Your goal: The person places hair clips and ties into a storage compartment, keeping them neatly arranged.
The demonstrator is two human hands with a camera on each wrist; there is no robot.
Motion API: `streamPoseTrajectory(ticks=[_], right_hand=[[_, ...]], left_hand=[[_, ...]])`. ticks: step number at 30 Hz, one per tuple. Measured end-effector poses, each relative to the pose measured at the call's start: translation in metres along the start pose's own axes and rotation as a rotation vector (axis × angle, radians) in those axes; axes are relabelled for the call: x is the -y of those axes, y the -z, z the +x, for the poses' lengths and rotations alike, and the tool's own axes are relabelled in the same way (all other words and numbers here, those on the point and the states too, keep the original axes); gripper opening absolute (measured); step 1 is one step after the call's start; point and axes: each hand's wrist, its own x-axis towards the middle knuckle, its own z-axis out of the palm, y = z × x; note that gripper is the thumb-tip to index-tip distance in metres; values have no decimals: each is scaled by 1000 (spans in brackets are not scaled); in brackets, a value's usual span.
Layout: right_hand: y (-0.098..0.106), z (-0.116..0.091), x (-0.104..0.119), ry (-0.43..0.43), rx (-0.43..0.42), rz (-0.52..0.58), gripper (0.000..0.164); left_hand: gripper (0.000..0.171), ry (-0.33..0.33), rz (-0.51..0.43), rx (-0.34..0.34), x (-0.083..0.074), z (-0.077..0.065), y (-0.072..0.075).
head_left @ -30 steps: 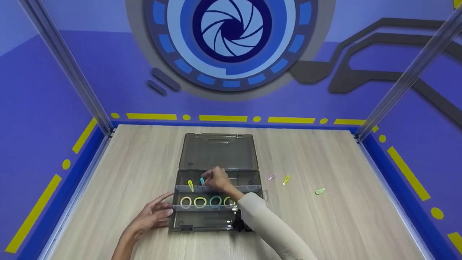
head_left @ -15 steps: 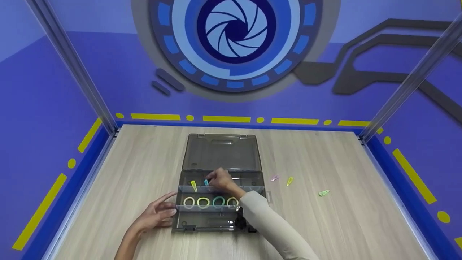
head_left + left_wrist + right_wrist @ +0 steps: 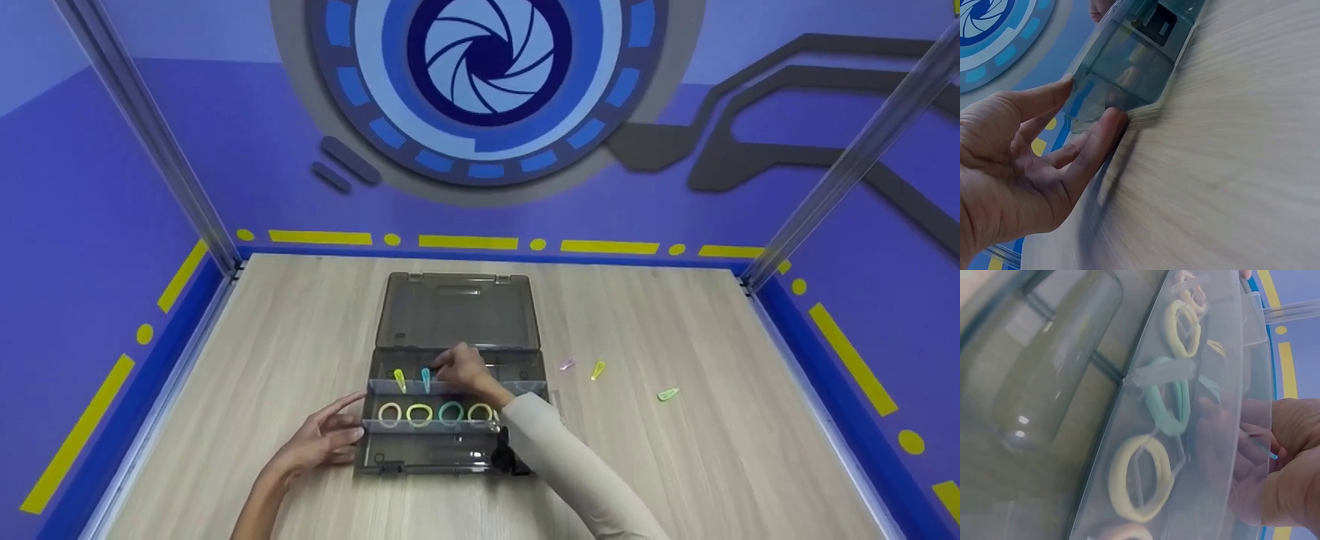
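Note:
A dark translucent compartment box [image 3: 420, 454] lies with its lid raised. Along its middle compartment stand several pale, yellow and green hair ties [image 3: 1157, 408]. A yellow snap hair clip [image 3: 399, 379] and a blue hair clip [image 3: 426, 377] sit side by side in the back compartment. Just right of the blue clip, my right hand [image 3: 463, 369] reaches into that compartment with curled fingers. A small blue tip [image 3: 1273, 455], seemingly of another hair clip, pokes out between them in the right wrist view; the rest is hidden. My left hand [image 3: 315, 442] rests its extended fingertips against the box's left end.
On the table to the right of the box lie a pink hair clip [image 3: 568, 364], a yellow clip [image 3: 598, 370] and a light green clip [image 3: 667, 394]. The lid [image 3: 459, 311] leans back behind the box. Blue panels [image 3: 480, 217] enclose the table.
My right hand has come off the blue hair clip and shifted slightly right, leaving it in the back compartment beside the yellow one. My left hand stays at the box's end.

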Motion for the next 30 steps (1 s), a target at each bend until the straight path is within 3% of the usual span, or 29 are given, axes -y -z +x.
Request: streamPoseTrajectory(ticks=[3,7,10,20,30], right_hand=[[6,-2,-3,11,46,109,22],[16,-4,-10,-47,125,341,25],[27,-8,-14,-71,149,441,27],[67,-19,-34,-123,147,593,31],[101,-38,-63,-133,103,530,34]], left_hand=[[74,7,6,-4,-1,-2,1],[74,-11,6,11,-1,-3,1],[73,-17,11,9,-1,-3,1],[73,-46,13,34,-1,-2,0],[74,-26,12,15,0,-1,-3]])
